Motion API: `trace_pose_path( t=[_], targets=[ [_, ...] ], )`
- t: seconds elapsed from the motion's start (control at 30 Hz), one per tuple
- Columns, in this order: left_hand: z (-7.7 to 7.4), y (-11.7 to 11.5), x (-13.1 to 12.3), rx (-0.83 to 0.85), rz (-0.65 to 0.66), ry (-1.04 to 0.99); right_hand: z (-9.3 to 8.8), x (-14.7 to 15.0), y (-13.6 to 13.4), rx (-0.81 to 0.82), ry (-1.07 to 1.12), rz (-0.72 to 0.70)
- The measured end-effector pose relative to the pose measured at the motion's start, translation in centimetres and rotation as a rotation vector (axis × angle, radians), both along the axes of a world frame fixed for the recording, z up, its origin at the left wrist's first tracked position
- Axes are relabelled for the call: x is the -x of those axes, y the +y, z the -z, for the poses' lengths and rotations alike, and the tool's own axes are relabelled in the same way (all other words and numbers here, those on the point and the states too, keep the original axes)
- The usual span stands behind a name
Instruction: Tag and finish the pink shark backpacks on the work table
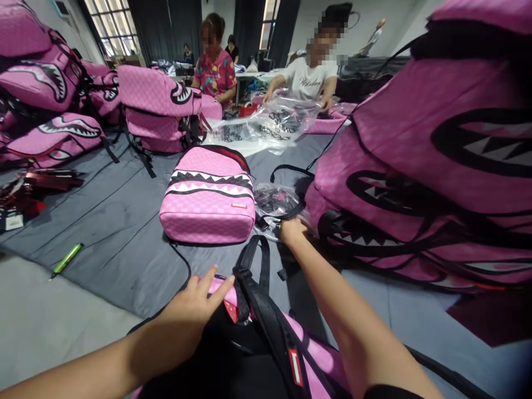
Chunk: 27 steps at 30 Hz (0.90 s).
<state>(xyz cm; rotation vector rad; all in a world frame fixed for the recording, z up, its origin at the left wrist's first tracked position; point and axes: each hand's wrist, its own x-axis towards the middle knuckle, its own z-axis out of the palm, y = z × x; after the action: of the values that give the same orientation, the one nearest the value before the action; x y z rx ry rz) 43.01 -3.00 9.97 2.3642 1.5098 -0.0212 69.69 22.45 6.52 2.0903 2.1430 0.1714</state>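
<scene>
Dark curtains (183,33) and a barred window (114,27) line the far wall of the workroom, with a long table draped in grey cloth (128,210) running toward them. Close against me at the table's near edge lies the near backpack (245,360), its black side and straps facing up, with pink showing along the flank and a red-edged label (295,367) on one strap. My left hand (199,299) rests at its top beside the handle loop (256,260), fingers spread and loose, gripping nothing. My right hand (293,231) reaches forward to a crumpled clear bag (276,199), fingers curled in beside a small yellow-tipped thing (280,226) (whether I am grasping it or only touching the plastic, I cannot tell).

Just left of that bag stands a pink backpack (210,205) with a band of black and white teeth across its front. To my right rises a tall heap of similar backpacks (415,166); more are piled at the far left (45,100), near a scatter of red tags (54,180). A green marker (67,260) lies by the cloth's left edge. Across the table, one person in a white shirt (311,80) handles a large clear bag with black print (286,119), next to another in a bright patterned top (216,75).
</scene>
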Motion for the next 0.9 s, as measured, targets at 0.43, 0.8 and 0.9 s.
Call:
trace_pose_path(
  t=[0.43, 0.8, 0.9],
  targets=[
    [-1.1, 0.3, -0.4, 0.091, -0.048, 0.02, 1.0, -0.3, 2.2, 0.1, 0.004, -0.026],
    [-1.6, 0.8, -1.2, 0.186, -0.083, 0.156, -0.9, -0.7, 3.2, 0.112, 0.082, 0.086],
    [-1.0, 0.7, -0.9, 0.127, -0.065, 0.116, -0.7, -0.3, 3.1, 0.088, 0.081, 0.119]
  ],
)
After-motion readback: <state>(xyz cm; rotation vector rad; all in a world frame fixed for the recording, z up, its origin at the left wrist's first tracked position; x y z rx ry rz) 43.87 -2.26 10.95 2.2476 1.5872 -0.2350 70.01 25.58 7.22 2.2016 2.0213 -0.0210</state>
